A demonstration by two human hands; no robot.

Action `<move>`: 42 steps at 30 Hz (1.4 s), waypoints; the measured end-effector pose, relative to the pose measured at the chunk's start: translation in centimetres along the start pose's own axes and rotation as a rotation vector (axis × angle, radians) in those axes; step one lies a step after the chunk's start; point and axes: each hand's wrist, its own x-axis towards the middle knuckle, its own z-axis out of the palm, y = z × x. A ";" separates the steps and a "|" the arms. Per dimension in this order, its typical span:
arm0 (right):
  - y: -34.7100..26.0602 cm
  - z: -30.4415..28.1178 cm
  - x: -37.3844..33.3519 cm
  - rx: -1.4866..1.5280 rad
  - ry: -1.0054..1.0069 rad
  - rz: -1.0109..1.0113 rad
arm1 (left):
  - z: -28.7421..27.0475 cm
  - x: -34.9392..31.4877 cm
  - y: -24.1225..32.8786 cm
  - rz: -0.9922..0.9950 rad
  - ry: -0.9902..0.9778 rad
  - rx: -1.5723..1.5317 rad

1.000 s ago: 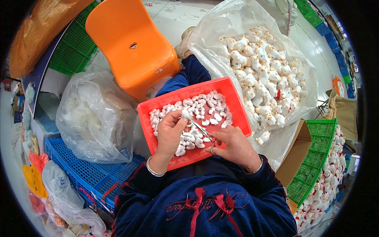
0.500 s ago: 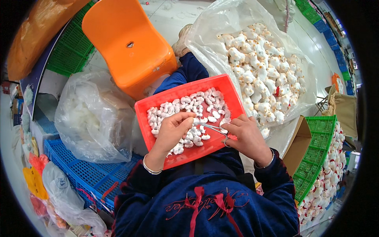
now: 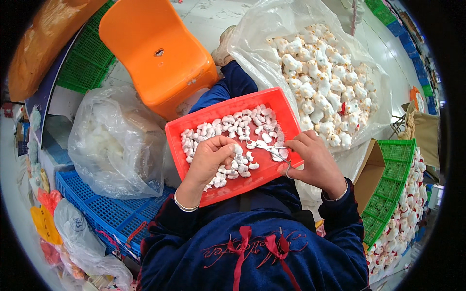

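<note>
On my lap lies a red plastic tray (image 3: 264, 170), strewn with several small curved white plush pieces (image 3: 240, 121). My left hand (image 3: 212, 157) is over its middle, thumb and fingers pinched on one white plush piece (image 3: 238, 150). A pair of scissor-handled metal forceps (image 3: 267, 146) is held in my right hand (image 3: 313, 162), at the tray's right side. Their tips point left toward the pinched piece, and the two handles stand apart. Whether the tips touch that piece I cannot make out.
A big clear bag of white plush toys (image 3: 320, 92) stands beyond the tray on the right. An orange stool (image 3: 160, 58) is at the far left, above a clear bag of white stuffing (image 3: 114, 145) and a blue crate (image 3: 104, 208). At right are a cardboard box (image 3: 373, 169) and green crate (image 3: 391, 194).
My right hand has shifted slightly right and up, and the forceps' handles have spread apart. The forceps' tips have drawn a little away from my left fingers, which still pinch the piece.
</note>
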 end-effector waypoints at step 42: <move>-1.3 0.5 0.3 -0.078 -0.014 -0.041 | 0.6 -0.2 -0.9 0.087 0.043 0.031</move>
